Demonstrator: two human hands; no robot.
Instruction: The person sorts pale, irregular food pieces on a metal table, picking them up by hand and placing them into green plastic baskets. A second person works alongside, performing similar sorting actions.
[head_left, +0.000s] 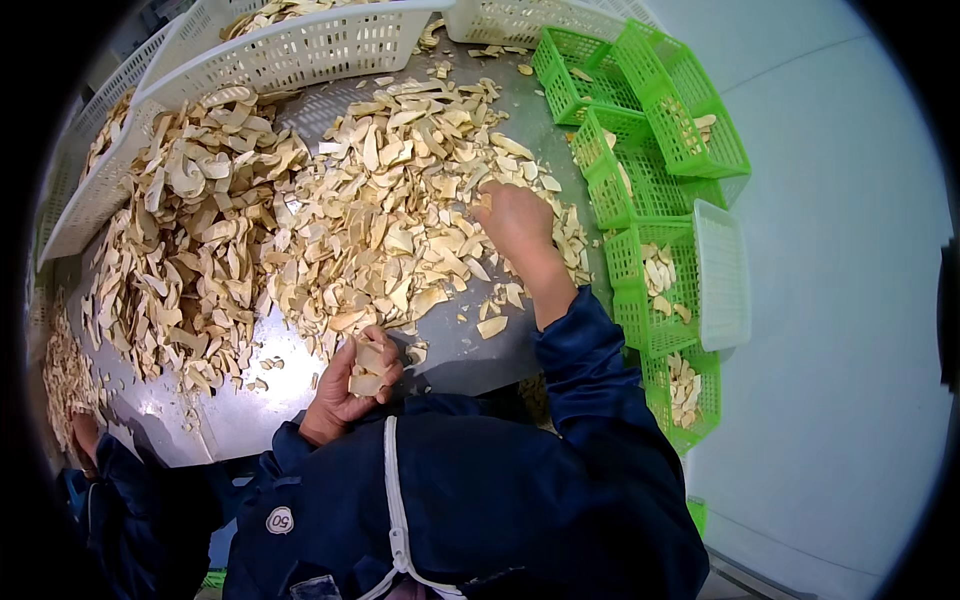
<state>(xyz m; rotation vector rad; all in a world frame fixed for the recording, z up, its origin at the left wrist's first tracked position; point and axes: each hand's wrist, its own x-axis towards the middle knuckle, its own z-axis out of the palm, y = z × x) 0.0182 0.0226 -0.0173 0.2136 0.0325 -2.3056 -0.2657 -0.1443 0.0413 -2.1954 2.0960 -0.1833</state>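
Note:
Pale dried slices (397, 217), which look like mushroom, are spread in a broad heap over a metal table (465, 360). My left hand (349, 386) is held palm up at the table's near edge, its fingers curled around a few slices (367, 369). Further out, at the right side of the heap, my right hand (520, 223) reaches down with bent fingers. A small slice (486, 202) shows between its thumb and fingers; the fingertips are partly hidden. A taller pile of larger, curled slices (202, 217) lies to the left.
Several green plastic baskets (628, 296) line the table's right edge, some holding slices. A white tray (724, 277) leans beside them. White perforated crates (300, 49) stand at the back. At far left, another person's hand (85, 435) is by a heap of small pieces (67, 367).

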